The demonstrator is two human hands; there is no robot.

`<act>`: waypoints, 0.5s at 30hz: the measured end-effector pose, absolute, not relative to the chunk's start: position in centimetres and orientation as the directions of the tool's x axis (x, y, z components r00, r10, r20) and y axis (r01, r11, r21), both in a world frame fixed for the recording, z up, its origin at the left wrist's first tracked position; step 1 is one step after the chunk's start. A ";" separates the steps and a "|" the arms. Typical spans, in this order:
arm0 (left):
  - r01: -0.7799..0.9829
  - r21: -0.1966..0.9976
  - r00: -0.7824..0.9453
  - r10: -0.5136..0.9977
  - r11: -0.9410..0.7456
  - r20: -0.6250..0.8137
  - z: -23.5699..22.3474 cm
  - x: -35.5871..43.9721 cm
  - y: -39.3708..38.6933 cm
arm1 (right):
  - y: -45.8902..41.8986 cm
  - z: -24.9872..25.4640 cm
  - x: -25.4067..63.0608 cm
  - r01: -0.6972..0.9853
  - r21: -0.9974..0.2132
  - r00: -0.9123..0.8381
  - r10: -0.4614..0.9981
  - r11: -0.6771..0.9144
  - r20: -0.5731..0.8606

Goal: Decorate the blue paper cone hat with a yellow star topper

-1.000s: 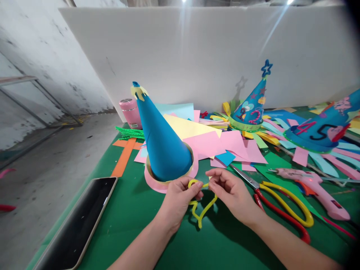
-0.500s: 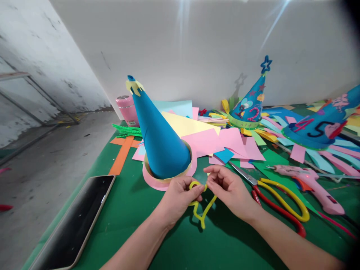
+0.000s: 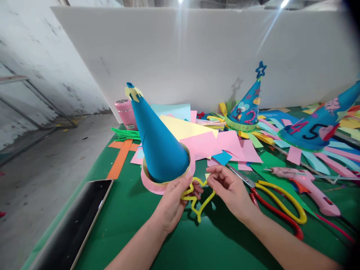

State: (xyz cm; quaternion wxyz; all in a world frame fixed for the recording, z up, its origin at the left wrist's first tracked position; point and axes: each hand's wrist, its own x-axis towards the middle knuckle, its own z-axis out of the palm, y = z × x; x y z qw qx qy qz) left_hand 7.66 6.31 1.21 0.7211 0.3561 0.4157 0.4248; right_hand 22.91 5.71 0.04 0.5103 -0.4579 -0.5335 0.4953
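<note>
A yellow pipe cleaner (image 3: 203,207), bent into a star-like outline, is held between both hands above the green table. My left hand (image 3: 176,198) grips its left side, thumb on top and fingers behind it. My right hand (image 3: 229,189) pinches its right corner between thumb and fingertips. Just beyond the left hand stands a blue paper cone hat (image 3: 164,150), leaning left, with a pink and cream brim around its base and a pale yellow fringe (image 3: 134,93) near the tip. Scissors (image 3: 277,198) with red and yellow handles lie beside the right hand.
A phone (image 3: 74,221) lies at the left table edge. Green pipe cleaners (image 3: 125,134), a pink cup (image 3: 126,113) and paper sheets (image 3: 201,144) are behind. At right are a pink glue gun (image 3: 309,189) and decorated hats (image 3: 244,108). A white board (image 3: 180,56) closes the back.
My left thumb and fingers have shifted left along the yellow pipe cleaner, baring more of its outline. The right hand keeps its pinch. The view has tilted slightly upward.
</note>
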 end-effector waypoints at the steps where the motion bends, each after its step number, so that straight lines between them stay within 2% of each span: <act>1: -0.307 0.873 0.302 0.909 0.379 -0.289 1.1 7.7 6.3 | 5.7 0.0 22.9 -0.017 -0.996 -0.056 0.994 0.091 0.092; 6: -0.227 0.908 0.294 0.914 0.353 -0.281 0.8 8.1 6.1 | 5.4 0.2 22.6 -0.022 -0.998 -0.105 0.993 0.060 0.062; 12: -0.307 0.880 0.167 0.931 0.362 -0.325 0.9 8.1 6.3 | 5.5 0.5 22.7 -0.007 -0.999 -0.202 0.979 -0.033 -0.031; 15: -0.332 0.874 0.135 0.935 0.354 -0.327 1.0 8.1 6.2 | 5.4 0.5 22.4 0.002 -1.000 -0.250 0.968 -0.028 -0.027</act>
